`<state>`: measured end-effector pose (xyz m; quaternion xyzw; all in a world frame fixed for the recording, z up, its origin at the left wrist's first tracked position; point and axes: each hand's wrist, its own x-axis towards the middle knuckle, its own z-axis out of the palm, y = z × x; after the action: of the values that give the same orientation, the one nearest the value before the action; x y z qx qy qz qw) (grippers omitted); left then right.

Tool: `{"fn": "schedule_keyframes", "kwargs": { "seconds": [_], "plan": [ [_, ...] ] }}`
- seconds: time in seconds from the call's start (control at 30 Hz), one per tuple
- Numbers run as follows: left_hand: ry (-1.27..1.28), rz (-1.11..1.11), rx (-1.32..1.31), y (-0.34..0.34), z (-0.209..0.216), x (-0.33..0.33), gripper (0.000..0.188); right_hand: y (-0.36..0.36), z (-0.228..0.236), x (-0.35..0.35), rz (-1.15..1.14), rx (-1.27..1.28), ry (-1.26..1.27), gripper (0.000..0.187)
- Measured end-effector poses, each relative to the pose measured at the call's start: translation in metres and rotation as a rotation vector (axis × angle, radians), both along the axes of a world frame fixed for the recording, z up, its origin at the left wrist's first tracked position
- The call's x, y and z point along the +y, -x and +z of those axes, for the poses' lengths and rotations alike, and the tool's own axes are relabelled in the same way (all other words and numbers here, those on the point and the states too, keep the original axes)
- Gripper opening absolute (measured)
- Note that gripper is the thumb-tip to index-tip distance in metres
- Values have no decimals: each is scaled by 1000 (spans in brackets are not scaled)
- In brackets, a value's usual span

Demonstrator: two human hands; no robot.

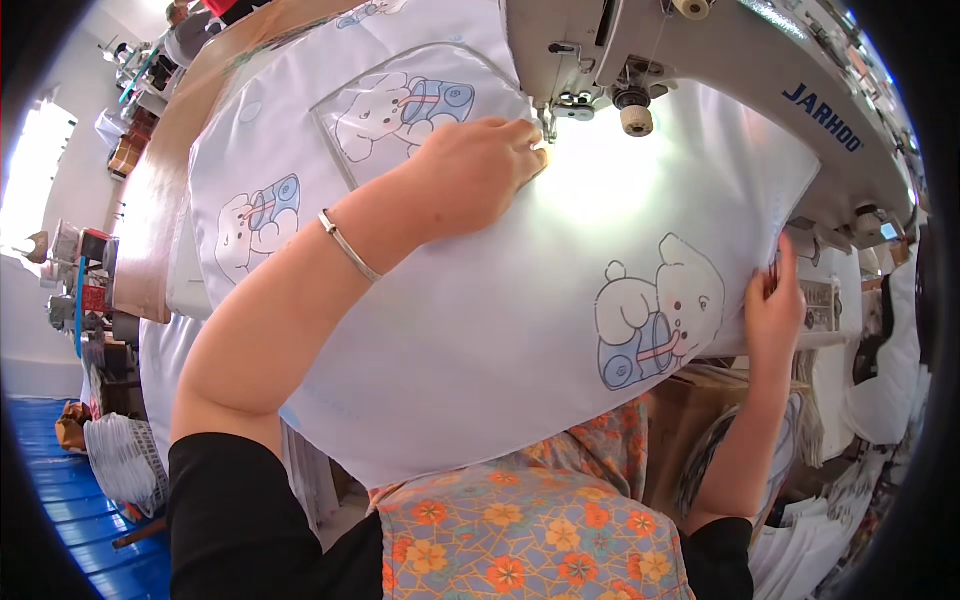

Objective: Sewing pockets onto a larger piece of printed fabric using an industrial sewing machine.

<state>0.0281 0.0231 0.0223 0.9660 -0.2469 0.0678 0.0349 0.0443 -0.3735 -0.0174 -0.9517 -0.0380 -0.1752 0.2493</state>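
A large white fabric sheet (440, 340) printed with cartoon puppies and blue cups spreads across the sewing machine (720, 60) bed and down over my lap. On its far left part lies a clear plastic panel (400, 105) with a pale edging strip. My left hand (480, 175) rests on the sheet right beside the presser foot (548, 125), its fingers curled and pressed together on the material at the panel's edge. My right hand (775, 300) grips the sheet's right edge, with thumb and fingers closed around it. The fabric hides part of its fingers.
A bright lamp glow (610, 165) lights the cloth under the machine arm. Wooden tabletop (150, 250) shows at left. White mesh basket (125, 460) stands on blue flooring (75, 500) at lower left. Below right are a cardboard box (690, 410) and stacked white material (810, 540).
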Motion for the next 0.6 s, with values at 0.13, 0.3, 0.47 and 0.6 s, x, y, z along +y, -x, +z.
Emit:
{"fn": "schedule_keyframes", "kwargs": {
  "seconds": [0.13, 0.3, 0.47, 0.6],
  "plan": [
    [27, 19, -73, 2, -3, 1, 27, 25, 14, 13, 23, -31, -213, 56],
    [25, -12, -79, -3, -3, 5, 26, 139, -14, 54, 632, 194, -279, 37],
    [94, -101, -29, -5, 5, 7, 25, 174, -41, 103, 671, 633, -806, 20],
    [70, -85, -33, -5, 2, 12, 29, 168, -31, 90, 565, 678, -1022, 15]
  ]
}}
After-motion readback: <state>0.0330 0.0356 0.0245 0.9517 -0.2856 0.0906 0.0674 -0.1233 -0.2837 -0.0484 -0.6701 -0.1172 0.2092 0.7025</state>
